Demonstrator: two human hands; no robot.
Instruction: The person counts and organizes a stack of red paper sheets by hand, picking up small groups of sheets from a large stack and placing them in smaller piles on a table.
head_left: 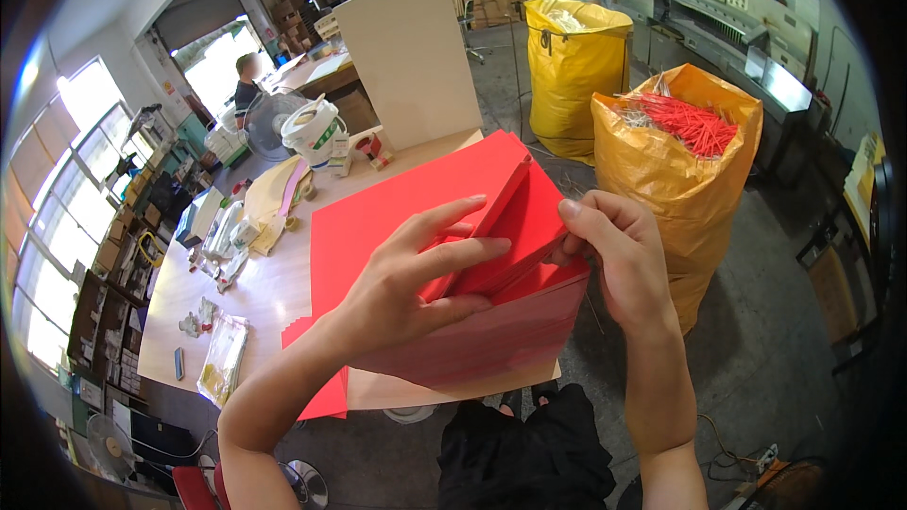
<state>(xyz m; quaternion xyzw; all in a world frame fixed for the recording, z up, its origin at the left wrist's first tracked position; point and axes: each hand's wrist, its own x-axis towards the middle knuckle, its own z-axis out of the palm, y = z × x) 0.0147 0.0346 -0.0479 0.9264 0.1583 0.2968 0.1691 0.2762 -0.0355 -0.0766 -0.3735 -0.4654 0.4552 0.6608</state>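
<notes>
Head view: a thick stack (387, 217) of red sheets lies on the near right part of the pale surface (274, 293), its front side facing the person. The left hand (392, 293) reaches over it from the left, its fingers (472, 253) spread apart and resting on the red sheets beside a gap where part of the pile is parted. The right hand (624, 250) is at the right corner, thumb and bent forefinger pinching the edge of some sheets; whether its other fingers press on anything is unclear. More red sheets (324, 399) overhang the near edge of the surface, partly behind the left forearm. On the left of the surface are a clear bag (224, 354) and a small blue object (179, 364). Farther back stand a white bucket (316, 132) and, behind the stack, a tall pale board (411, 57). Right of the surface, an orange sack (666, 189) on the floor holds red strips (688, 123), with a yellow sack (578, 85) just behind it. Past the bucket, a person in dark clothing (248, 85) sits near a fan (269, 125).
</notes>
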